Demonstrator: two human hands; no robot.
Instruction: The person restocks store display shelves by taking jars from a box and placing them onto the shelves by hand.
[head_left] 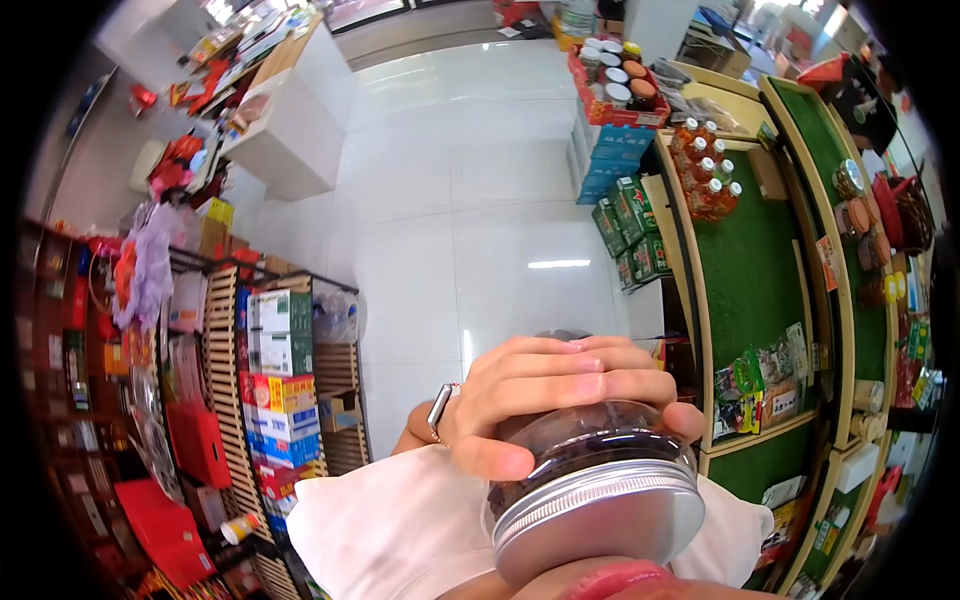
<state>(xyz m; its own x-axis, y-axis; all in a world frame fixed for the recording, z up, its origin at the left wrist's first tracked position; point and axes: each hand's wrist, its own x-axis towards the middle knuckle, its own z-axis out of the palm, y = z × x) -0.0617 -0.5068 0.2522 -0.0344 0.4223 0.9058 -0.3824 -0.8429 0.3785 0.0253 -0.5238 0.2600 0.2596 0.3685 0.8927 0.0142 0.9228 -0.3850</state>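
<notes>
A clear jar (610, 418) with a silver screw lid (605, 520) is tilted up close below my face, its lid towards me. Dark contents show through its wall; I cannot make out what they are. My left hand (505, 390), with a watch (440, 412) on its wrist, wraps the jar from the left, thumb near the lid's edge. From the other side my right hand (645, 384) closes round the jar. The fingers of both hands meet across its far side. My right wrist is hidden behind the jar.
Green-lined shelves (745, 290) on the right hold bottles (706, 170) and packets (765, 380). Nearby stand stacked green cartons (632, 225) and a red tray (632, 112) of jars. A slatted rack (222, 350) with boxes (280, 335) is on the left. White tiled floor (450, 200) lies ahead.
</notes>
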